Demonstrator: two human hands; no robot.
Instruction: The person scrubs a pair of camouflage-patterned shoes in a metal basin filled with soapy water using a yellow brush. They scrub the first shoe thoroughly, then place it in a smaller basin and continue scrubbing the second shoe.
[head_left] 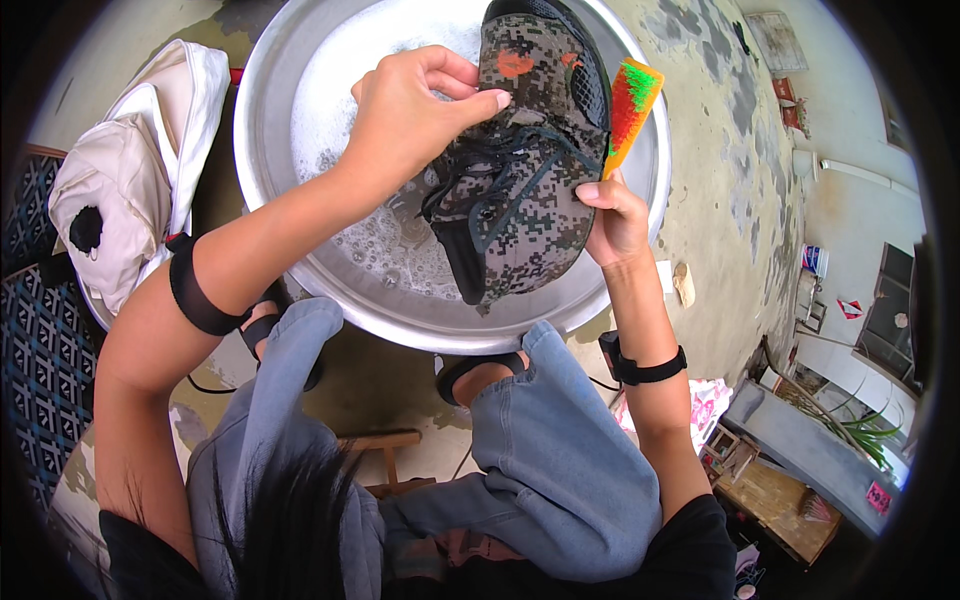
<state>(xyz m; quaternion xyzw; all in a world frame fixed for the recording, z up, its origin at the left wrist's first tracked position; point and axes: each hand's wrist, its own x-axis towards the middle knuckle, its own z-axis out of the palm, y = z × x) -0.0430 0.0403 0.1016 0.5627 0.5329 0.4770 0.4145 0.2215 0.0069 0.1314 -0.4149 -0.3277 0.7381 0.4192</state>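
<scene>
A camouflage lace-up shoe [535, 235] with orange marks near its toe is held toe-upward over a wide metal basin [265, 160] of foamy water [330, 90]. My left hand [420, 115] has its fingers curled at the shoe's upper left side, thumb pressed on it. My right hand [615, 220] grips the shoe's right side along with an orange brush [635, 100] whose red and green bristles stand beside the toe. The far side of my right fingers is hidden.
Pale bags or fabric [115, 190] sit at the left beside a dark patterned mat [45, 380]. My jeans-covered legs are below the basin, near a wooden stool [385, 440]. At the right are a peeling concrete floor [710, 180], a wooden board [760, 500] and a plant [865, 435].
</scene>
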